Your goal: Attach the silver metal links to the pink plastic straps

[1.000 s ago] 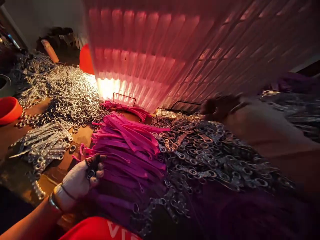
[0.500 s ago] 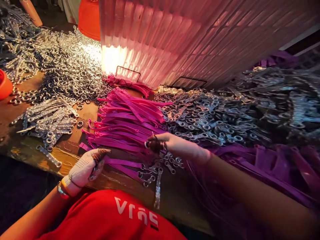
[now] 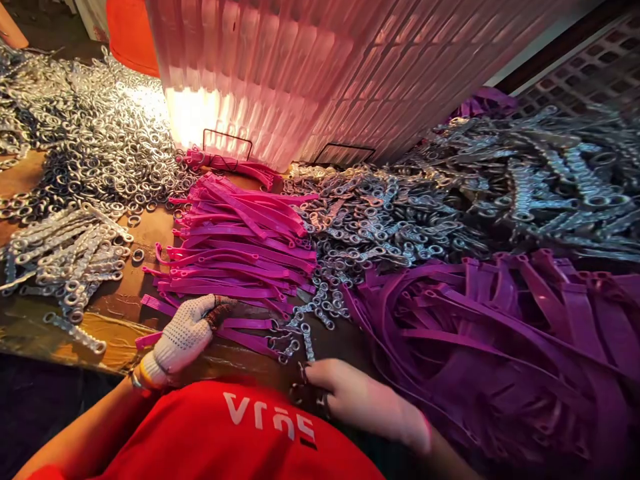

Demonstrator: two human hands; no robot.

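Observation:
My left hand point(image 3: 193, 327), in a dotted white glove with dark-wrapped fingertips, is closed over pink straps point(image 3: 245, 323) near the table's front edge. What its fingers pinch, if anything, is hidden. Metal links point(image 3: 290, 347) lie at the right ends of these straps. My right hand point(image 3: 360, 400), also gloved, is low by the table edge with curled, dark-wrapped fingers. These fingers are somewhat blurred and cover the lower end of a silvery link strip point(image 3: 307, 341). Beyond my left hand lies a layered stack of pink straps point(image 3: 235, 233).
Loose metal rings point(image 3: 115, 140) heap at the back left, with bundled link strips point(image 3: 75, 250) in front. More metal links point(image 3: 385, 220) pile at the right, above a mound of purple straps point(image 3: 500, 333). A ribbed translucent panel point(image 3: 260, 80) stands behind, beside an orange lamp shade point(image 3: 133, 37).
My right hand has drawn back from the strap stack toward the front edge, reaching the link strip. My left hand has shifted a little right over the straps. The view has swung right.

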